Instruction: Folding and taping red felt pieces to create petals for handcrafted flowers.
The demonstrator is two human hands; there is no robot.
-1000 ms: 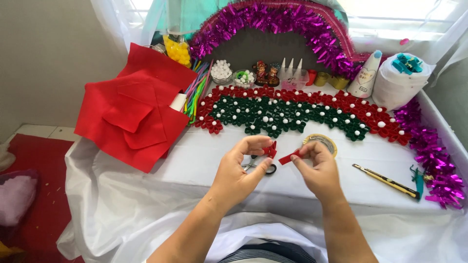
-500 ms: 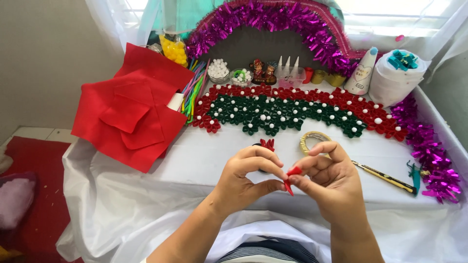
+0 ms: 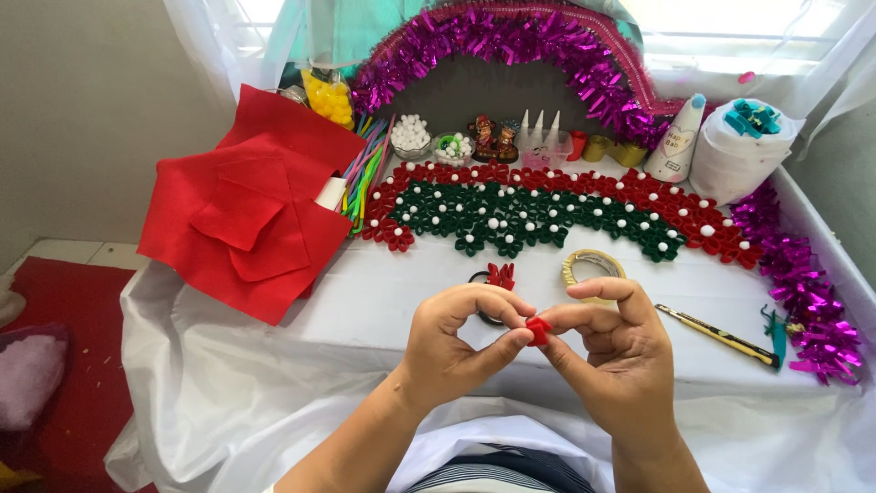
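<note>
White table [image 3: 383, 301], red strip [image 3: 538, 330] folded, axis unclear

Both forearms were bare from elbow to wrist, with no sleeve reaching down either of them. The left hand [image 3: 452, 351] and the right hand [image 3: 616, 351] wore no gloves. I could make out no ring on any finger facing me and no watch or band at either wrist. The fingernails were short and plain, without polish as far as I could tell. Below the hands, close against the body, showed a strip of a striped garment [image 3: 497, 475], dark bands alternating with narrow pale ones. Only that small curved part of it was visible.
</note>
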